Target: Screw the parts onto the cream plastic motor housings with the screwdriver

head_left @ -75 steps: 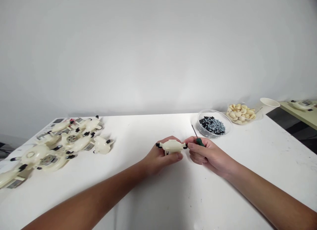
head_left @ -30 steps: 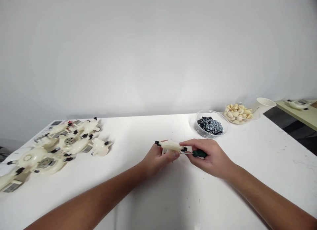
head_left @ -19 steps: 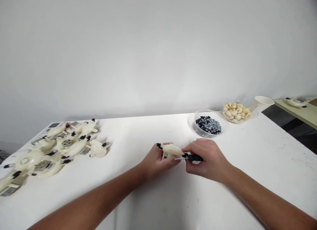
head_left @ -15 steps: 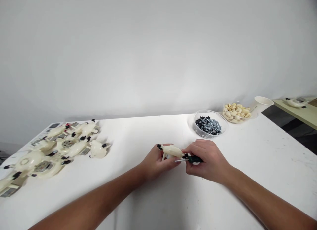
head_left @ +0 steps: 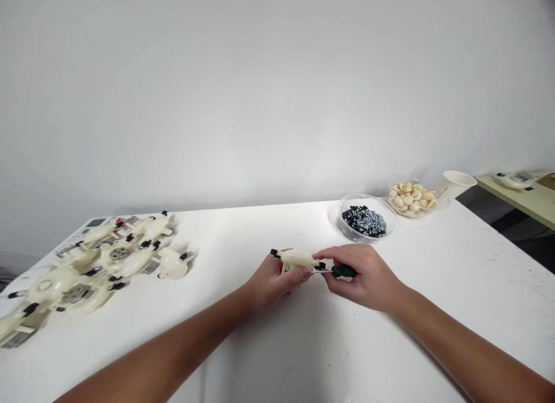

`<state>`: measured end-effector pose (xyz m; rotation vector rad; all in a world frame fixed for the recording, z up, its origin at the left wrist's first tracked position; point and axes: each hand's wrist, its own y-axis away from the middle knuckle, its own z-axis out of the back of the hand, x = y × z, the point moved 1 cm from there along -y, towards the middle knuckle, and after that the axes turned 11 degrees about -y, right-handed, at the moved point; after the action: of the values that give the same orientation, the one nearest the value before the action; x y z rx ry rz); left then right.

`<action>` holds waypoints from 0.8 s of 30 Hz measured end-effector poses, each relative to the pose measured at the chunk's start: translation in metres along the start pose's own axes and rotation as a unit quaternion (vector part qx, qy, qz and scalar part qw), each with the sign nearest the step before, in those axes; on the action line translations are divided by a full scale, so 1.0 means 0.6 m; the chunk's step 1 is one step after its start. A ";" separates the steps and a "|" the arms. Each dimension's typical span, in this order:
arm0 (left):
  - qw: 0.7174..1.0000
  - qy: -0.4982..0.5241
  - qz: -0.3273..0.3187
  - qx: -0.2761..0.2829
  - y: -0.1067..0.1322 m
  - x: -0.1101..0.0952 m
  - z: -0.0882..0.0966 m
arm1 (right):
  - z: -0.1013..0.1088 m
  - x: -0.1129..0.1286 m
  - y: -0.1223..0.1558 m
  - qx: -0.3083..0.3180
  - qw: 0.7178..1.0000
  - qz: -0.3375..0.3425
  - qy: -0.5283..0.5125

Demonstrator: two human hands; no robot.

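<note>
Cream plastic housing [head_left: 298, 257] is held over the white table [head_left: 433, 293], with like housings [head_left: 54, 283] spread at its nine o'clock and a clear tub [head_left: 389, 210] at two. Left hand [head_left: 269, 281] pinches it between thumb and fingers; right hand [head_left: 366, 276] wraps round a green screwdriver [head_left: 344, 271], forefinger on the housing's three-o'clock end. Screwdriver work beside that end's black clip [head_left: 319, 266] looks in hand; the tip's seating is unclear, so the next move likely calls for steady alignment. In the earliest frame the blade [head_left: 322, 271] pointed towards eleven, clear of the housing; now it lies towards nine, below the clip.
</note>
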<state>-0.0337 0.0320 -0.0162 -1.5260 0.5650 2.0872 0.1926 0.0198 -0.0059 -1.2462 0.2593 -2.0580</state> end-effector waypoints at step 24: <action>1.000 0.024 0.008 -0.008 -0.001 -0.005 -0.006 | 0.001 -0.007 -0.003 0.014 0.996 -0.055 -0.068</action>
<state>-0.0300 0.0298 -0.0142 -1.5901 0.5812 2.0770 0.1934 0.0241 -0.0075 -1.4046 0.0984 -2.0503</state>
